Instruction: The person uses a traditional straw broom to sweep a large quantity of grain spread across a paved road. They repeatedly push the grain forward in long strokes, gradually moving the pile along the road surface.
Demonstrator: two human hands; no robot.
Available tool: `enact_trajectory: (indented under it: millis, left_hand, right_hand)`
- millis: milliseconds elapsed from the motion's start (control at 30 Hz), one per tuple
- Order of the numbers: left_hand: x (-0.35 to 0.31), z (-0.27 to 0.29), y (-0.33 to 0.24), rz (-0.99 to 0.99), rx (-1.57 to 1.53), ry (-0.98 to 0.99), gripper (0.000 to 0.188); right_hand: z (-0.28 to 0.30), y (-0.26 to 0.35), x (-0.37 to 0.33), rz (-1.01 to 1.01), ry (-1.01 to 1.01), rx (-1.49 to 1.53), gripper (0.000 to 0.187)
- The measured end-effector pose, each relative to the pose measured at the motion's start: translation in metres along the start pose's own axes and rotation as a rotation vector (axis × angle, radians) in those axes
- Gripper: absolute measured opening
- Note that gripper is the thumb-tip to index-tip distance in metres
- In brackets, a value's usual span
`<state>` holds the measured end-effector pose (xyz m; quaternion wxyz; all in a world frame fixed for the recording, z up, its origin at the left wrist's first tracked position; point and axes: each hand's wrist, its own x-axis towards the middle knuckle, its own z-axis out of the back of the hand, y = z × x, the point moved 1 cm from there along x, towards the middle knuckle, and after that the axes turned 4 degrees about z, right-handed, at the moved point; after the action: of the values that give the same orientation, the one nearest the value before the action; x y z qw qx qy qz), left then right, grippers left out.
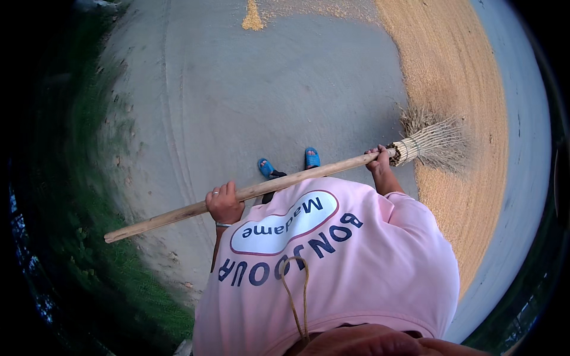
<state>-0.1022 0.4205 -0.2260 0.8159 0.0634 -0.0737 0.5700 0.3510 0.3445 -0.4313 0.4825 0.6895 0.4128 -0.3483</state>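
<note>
At the far left, dark green grass (136, 296) borders the dusty, scuffed edge of grey concrete (297, 83). The broom (309, 175) slants across the front of a person in a pink shirt (386, 261); its plain, pale wooden handle (160, 221) begins near that edge and rises rightward. The left grip (224, 203) is wrapped over the handle partway along. Blue sandals (312, 157) stand just beyond, and the concrete opens out broadly ahead of them, toward a small yellow heap (253, 18). Farther right, the right grip (380, 161) is clenched around the handle just beside the broom's head (409, 150), a bound bundle of straw-coloured stalks fanning into wispy, brownish twigs. These spread over a wide, curving golden band of grain (457, 65); I cannot tell whether they touch it. Beyond, a grey-blue strip (528, 118) edges the grain.
</note>
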Motion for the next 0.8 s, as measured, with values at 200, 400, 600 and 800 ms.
enact_trajectory:
  millis: [200, 400, 600, 800]
  left_hand:
    - [-0.083, -0.050, 0.039, 0.091, 0.124, -0.103, 0.019]
    - [-0.100, -0.070, 0.005, 0.180, 0.180, -0.084, 0.017]
    - [-0.099, -0.062, 0.027, 0.241, 0.280, -0.098, 0.016]
    - [-0.200, -0.020, -0.001, 0.511, 0.608, -0.051, 0.018]
  right_hand:
    - [-0.003, -0.090, 0.037, -0.175, 0.182, -0.059, 0.023]
    - [0.018, -0.080, 0.059, -0.211, 0.248, -0.096, 0.016]
    - [-0.017, -0.108, 0.046, -0.289, 0.198, -0.147, 0.015]
    - [-0.061, -0.198, 0.043, -0.537, 0.429, -0.422, 0.011]
